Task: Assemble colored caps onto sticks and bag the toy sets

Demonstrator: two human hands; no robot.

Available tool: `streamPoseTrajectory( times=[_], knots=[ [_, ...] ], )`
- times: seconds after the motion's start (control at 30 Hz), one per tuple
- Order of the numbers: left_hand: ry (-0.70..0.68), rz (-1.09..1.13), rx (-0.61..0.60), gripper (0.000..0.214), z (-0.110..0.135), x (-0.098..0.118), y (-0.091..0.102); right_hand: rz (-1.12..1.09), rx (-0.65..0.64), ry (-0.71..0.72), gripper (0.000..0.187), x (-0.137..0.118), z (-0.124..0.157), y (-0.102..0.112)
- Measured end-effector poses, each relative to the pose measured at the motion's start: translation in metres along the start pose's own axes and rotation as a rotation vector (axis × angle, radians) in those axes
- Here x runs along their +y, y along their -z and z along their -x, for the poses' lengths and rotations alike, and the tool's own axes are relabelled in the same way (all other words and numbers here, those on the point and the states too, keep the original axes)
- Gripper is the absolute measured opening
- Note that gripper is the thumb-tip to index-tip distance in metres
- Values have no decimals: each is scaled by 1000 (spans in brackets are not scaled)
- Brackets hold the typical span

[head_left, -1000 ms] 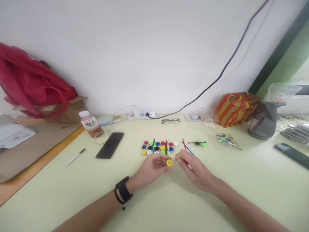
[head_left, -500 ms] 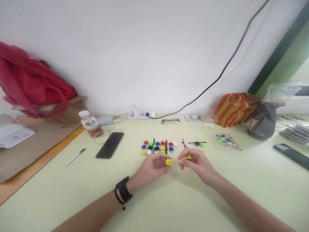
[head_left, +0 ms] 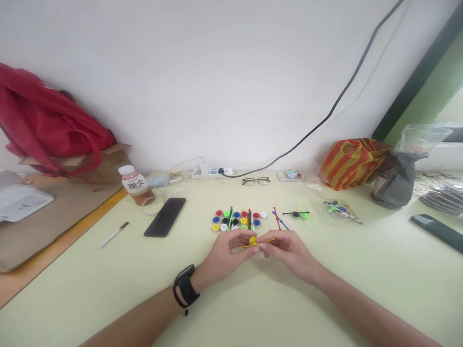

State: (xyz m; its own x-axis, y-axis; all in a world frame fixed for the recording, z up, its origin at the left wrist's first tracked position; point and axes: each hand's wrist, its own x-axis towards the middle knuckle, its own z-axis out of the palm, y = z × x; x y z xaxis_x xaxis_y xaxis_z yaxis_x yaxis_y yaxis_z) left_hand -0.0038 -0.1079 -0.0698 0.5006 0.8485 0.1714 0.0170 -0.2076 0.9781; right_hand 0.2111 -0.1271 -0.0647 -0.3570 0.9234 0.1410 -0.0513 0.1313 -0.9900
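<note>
Close together over the table, both my hands are closed on small yellow plastic parts. My left hand point(head_left: 227, 250) grips a yellow round disc point(head_left: 252, 239), which is tilted on edge. With thumb and fingers, my right hand point(head_left: 285, 248) pinches a thin yellow spinner arrow point(head_left: 269, 240). The arrow lies across the disc, its other end reaching over the left fingers; whether the two are joined I cannot tell. Just beyond the hands sit rows of coloured round discs point(head_left: 216, 220) with several arrows among them. To their right are a red arrow point(head_left: 277, 219) and a black arrow point(head_left: 303, 213) on discs.
A phone point(head_left: 165, 218), a bottle point(head_left: 136, 185) and a white pen-like stick point(head_left: 114, 234) lie left. Glasses point(head_left: 256, 181) and a power strip point(head_left: 208, 172) are near the wall. A clear bag of arrows point(head_left: 342, 212) and a striped bag point(head_left: 349, 164) stand right.
My right hand has moved left to my left hand, bringing the yellow arrow across the disc. The disc has tilted from facing me. The red and blue arrows behind are now uncovered.
</note>
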Motion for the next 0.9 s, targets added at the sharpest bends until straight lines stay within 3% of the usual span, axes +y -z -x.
streamPoseTrajectory(
  times=[0.6,0.9],
  knots=[
    [-66,-294,51,20,4,3,-1,141,-27,-13,11,3,-1,5],
    [-186,-403,40,17,5,7,1,282,-19,-38,8,2,0,2]
  ],
)
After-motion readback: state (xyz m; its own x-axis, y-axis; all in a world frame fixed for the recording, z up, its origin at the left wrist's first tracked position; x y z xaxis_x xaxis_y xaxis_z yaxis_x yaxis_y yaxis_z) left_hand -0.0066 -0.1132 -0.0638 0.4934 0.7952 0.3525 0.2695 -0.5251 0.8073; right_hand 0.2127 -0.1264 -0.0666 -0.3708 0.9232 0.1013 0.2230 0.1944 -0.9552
